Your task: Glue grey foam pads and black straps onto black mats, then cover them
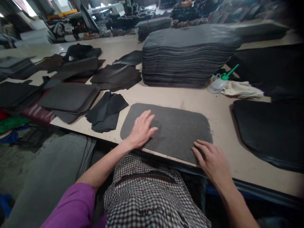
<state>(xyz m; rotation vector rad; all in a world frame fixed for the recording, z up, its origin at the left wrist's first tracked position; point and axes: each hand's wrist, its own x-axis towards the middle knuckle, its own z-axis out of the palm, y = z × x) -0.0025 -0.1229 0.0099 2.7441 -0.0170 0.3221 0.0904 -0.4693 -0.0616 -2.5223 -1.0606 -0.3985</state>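
A dark grey, flat panel with rounded corners (173,129) lies on the tabletop at the front edge, right before me. My left hand (142,129) rests on its left part, fingers spread and palm down. At the panel's right end is my right hand (211,158), its fingers apart and the tips touching the surface near the right edge. Neither hand is closed round anything. Just left of the panel lie several small black cut pieces (106,110).
Behind the panel stands a tall stack of dark sheets (185,60). To its right are a bottle with a green nozzle (219,83) and a pale cloth (242,90). Black panels (270,133) lie on the right, stacked dark pieces (71,98) on the left. The table (239,158) ends at my apron.
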